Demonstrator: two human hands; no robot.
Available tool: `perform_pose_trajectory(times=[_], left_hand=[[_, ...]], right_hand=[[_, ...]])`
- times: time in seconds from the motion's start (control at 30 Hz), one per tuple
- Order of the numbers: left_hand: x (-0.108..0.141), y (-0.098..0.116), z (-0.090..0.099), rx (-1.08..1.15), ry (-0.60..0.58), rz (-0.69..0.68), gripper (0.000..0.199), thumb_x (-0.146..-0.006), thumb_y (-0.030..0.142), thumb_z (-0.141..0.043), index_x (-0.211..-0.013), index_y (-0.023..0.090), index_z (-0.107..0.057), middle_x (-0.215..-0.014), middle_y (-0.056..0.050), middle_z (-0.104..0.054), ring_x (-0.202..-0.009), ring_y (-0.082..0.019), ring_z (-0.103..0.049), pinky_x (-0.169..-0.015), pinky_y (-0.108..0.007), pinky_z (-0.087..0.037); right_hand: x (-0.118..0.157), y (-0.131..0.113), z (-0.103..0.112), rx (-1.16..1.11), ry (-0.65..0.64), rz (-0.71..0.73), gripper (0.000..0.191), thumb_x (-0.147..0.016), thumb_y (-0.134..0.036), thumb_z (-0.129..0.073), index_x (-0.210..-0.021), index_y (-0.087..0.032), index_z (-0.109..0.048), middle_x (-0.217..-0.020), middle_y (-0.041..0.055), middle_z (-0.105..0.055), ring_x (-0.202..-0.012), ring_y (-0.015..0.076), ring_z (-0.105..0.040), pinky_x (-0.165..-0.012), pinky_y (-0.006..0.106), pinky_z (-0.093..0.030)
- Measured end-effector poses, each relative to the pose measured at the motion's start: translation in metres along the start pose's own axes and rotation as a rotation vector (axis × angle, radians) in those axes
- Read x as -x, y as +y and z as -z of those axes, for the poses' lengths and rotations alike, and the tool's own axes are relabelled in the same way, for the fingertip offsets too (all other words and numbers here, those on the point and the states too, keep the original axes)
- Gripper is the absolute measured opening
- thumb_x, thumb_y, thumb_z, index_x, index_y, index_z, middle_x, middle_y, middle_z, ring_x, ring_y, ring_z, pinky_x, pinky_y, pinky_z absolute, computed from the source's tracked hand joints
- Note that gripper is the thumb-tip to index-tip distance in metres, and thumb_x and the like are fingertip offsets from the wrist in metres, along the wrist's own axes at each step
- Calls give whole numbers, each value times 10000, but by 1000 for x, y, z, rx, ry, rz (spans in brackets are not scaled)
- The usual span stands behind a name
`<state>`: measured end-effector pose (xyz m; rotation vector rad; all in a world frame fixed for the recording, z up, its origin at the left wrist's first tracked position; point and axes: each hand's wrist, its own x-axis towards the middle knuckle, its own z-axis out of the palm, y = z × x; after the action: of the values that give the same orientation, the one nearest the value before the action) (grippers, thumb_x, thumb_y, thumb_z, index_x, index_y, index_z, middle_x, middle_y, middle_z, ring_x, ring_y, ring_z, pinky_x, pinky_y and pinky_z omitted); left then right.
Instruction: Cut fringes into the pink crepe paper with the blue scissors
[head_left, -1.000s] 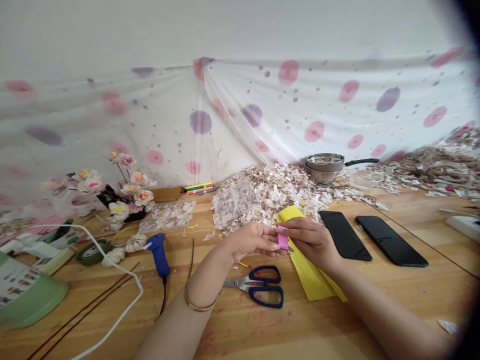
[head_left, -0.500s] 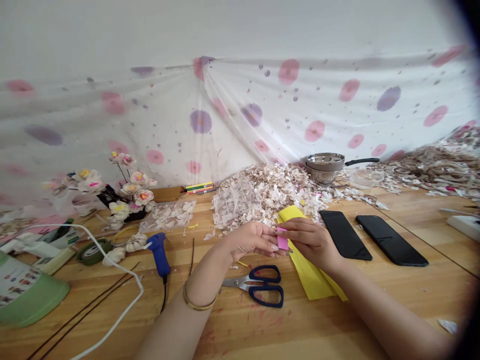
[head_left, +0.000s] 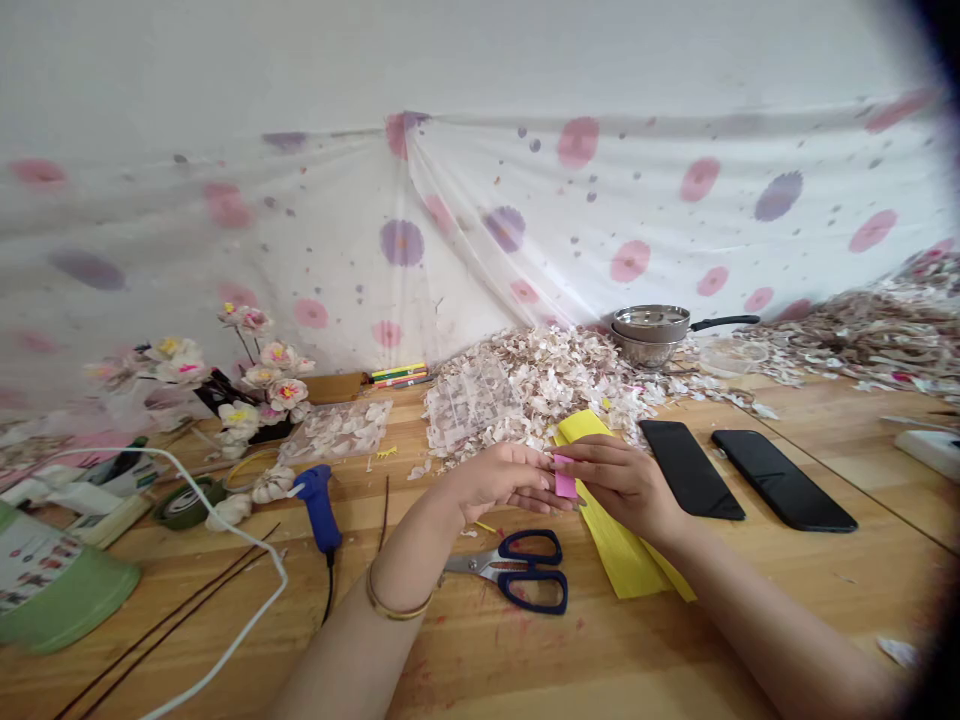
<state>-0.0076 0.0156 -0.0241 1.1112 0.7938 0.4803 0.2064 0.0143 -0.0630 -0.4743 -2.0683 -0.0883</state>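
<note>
Between my two hands is a small piece of pink paper [head_left: 565,483], held above the table. My left hand [head_left: 510,477] grips its left side, fingers closed around the edge. From the right, my right hand [head_left: 619,480] pinches the same piece, its fingers laid across the top. Just below the hands lie scissors [head_left: 517,570] with dark blue handles, blades pointing left. Under my right hand rests a folded sheet of yellow crepe paper [head_left: 619,560], partly covered by the hand.
A blue glue gun [head_left: 319,510] lies left of my left arm, with a white cable [head_left: 277,570] curving nearby. Two black phones [head_left: 784,480] lie on the right. Behind are a heap of pale petals [head_left: 555,370], metal pans [head_left: 649,335] and paper flowers [head_left: 262,385].
My left fingers have shifted slightly on the pink paper; the thumb that lay over its lower edge has drawn back. Everything else stays in place.
</note>
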Motion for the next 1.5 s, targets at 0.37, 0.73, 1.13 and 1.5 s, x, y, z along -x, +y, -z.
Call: perform_pose_trajectory(times=[0.37,0.73,1.13,1.5], left_hand=[[-1,-1,-3,-40,5,-59,448,-590,342,-914,-955,131,-761,-912,-75,-768,-829,-161,-708,-775,-262,-508],[-4,-1,-1,-82,12,-37,475,-534,349,-939,-915,126,-764,-844,-57,-758,-790,-150,-694,-733,-254,-485],[-6,-6,3,-188,-44,-40,325,-602,284,-857,-886,157,-764,-835,-23,-751,-748,-136,-667,-797,-292,-491],[-8,-8,0,-264,-67,-12,269,-548,224,-847,-793,153,-760,-783,-14,-748,-782,-175,-685,-839,-319,-507]], right_hand=[[1,0,0,3,4,19,338,-922,-53,-551,-1132,-246,-732,-1015,82,-795,-916,209,-734,-786,353,-629],[2,-2,-1,-79,19,-23,346,-912,-55,-567,-1150,-253,-721,-1025,76,-792,-940,208,-731,-819,352,-608],[1,-7,-2,-575,-238,-819,476,-923,-620,-550,-769,-176,-630,-679,14,-593,-628,143,-544,-560,262,-410],[-1,-12,-6,-910,-362,-901,526,-861,-643,-623,-643,-166,-591,-544,-14,-523,-487,94,-397,-470,255,-271]])
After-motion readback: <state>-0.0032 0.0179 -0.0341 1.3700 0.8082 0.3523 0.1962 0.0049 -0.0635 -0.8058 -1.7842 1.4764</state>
